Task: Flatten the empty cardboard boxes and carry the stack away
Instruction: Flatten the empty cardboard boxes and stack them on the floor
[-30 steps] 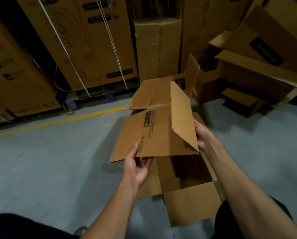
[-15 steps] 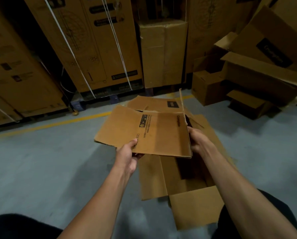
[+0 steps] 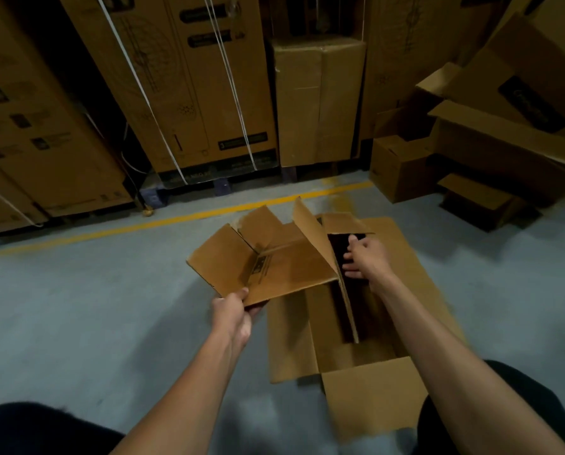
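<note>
Cardboard box, half flattened, is hanging just left of the open box on the floor; we are pinching its near corner in our left hand, while our right hand, fingers spread and empty, is reaching over that opening.

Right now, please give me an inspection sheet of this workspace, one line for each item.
Surface: grey concrete floor with a yellow painted line.
Job's things: a flattened box held above an open box that lies on the floor with its flaps spread.
Clutter: loose empty boxes piled at the right.
Grippers: left hand pinches the near edge of the flattened box; right hand is open, fingers spread over the open box's dark inside, gripping nothing.
Cables: no cables seen; white straps run over the tall cartons.
Surroundings: tall strapped cartons stand along the back wall; the light is dim.
</note>
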Demonstrator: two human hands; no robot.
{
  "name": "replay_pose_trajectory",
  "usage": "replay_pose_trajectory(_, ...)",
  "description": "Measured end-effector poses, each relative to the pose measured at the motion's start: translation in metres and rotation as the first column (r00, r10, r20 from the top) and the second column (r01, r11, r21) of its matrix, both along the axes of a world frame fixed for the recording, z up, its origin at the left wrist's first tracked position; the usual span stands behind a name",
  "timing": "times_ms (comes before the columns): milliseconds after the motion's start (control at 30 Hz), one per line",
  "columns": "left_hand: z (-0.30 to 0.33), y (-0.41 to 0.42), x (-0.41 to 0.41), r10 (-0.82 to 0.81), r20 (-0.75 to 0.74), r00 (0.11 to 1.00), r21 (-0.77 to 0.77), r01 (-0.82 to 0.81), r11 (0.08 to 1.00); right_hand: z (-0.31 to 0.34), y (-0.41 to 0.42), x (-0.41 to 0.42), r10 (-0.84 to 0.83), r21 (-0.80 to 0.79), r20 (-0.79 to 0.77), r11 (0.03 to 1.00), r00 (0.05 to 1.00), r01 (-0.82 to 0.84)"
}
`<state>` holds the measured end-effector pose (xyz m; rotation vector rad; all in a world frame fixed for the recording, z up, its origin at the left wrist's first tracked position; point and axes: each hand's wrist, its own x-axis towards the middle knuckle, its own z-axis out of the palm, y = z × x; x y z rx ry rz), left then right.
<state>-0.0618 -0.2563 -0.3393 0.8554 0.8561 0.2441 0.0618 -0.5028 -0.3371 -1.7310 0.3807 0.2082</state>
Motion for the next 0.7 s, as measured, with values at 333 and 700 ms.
replay_pose_trajectory(333, 0.037, -0.009, 0.029, 0.064, 0.202, 0.977, 0.046, -0.074, 0.996, 0.077, 0.0, -0.093, 0.638, 0.207, 0.201, 0.714, 0.743, -0.669)
replay_pose_trajectory(700, 0.047, -0.009, 0.017, -0.05, 0.252, 0.966, 0.164, 0.008, 0.986, 0.05, 0.06, -0.089, -0.144, 0.769, -0.127, 0.611, 0.981, 0.189)
